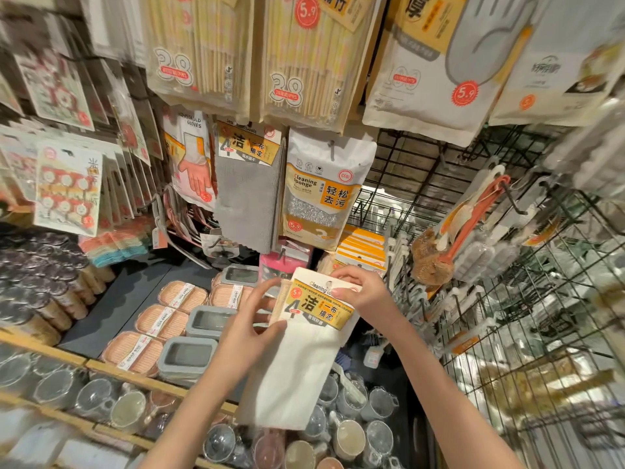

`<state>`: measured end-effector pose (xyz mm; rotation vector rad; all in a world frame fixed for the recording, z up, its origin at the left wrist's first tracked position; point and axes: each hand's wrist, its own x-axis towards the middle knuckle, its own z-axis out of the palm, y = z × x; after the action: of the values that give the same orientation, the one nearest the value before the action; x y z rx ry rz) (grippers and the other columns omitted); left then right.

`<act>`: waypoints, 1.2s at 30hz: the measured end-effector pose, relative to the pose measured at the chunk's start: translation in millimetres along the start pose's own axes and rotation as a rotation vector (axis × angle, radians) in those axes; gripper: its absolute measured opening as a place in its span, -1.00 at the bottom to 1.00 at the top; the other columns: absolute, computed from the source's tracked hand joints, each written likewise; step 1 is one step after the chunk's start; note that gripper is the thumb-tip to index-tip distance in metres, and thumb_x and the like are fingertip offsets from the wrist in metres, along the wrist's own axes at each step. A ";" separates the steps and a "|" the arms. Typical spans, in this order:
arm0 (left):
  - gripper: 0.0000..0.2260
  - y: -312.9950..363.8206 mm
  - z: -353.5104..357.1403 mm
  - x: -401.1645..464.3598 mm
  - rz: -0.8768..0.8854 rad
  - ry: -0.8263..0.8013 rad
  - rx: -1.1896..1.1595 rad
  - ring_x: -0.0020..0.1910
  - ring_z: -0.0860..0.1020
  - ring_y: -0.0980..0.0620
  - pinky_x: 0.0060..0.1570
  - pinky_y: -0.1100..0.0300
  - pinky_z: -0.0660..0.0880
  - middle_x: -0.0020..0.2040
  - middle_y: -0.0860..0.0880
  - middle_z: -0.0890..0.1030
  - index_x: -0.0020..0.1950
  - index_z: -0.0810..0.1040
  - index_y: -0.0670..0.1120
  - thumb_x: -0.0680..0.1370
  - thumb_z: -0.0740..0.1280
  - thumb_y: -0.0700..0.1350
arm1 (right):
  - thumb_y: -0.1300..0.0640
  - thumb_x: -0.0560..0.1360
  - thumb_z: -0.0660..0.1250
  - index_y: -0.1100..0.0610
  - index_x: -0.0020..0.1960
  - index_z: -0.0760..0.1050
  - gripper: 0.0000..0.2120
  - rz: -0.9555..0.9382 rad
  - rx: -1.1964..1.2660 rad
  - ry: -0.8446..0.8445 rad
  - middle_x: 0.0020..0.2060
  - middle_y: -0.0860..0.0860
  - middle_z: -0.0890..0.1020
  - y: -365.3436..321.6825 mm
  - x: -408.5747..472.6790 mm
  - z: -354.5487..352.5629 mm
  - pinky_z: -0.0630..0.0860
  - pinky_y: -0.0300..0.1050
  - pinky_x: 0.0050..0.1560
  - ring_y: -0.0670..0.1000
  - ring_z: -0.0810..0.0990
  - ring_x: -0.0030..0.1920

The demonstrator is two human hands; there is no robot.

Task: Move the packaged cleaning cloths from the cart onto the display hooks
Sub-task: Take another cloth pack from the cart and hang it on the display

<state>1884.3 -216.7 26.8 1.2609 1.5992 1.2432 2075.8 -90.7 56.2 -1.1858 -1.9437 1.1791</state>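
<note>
A pack of white cleaning cloths with a yellow header card hangs between both my hands at the centre of the view. My left hand grips its left edge just under the card. My right hand pinches the top right corner of the card, thumb near the hang hole. Above, a grey cleaning cloth pack with the same yellow card hangs on a display hook. A bare hook sticks out just below it, over a pink pack. No cart is in view.
Cleaning sponge bags hang right of the grey cloths, household gloves to the left, chopstick packs above. Brushes hang on the wire grid at right. Soap boxes and glass mugs fill the shelves below.
</note>
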 end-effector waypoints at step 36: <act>-0.64 -27.2 -18.4 22.1 -0.036 0.066 0.157 -0.23 0.55 0.13 -0.18 0.10 0.51 -0.19 0.15 0.58 -0.05 0.49 0.27 0.49 0.35 -0.24 | 0.04 0.45 0.39 -0.01 0.00 0.52 -0.85 0.320 -0.509 0.491 0.05 -0.04 0.46 102.5 64.0 -17.4 0.30 -0.19 -0.23 -0.03 0.44 0.04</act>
<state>1854.8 -201.1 5.6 1.2920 1.7886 1.1671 2101.6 -4.2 -26.0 -1.8969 -1.7473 0.4503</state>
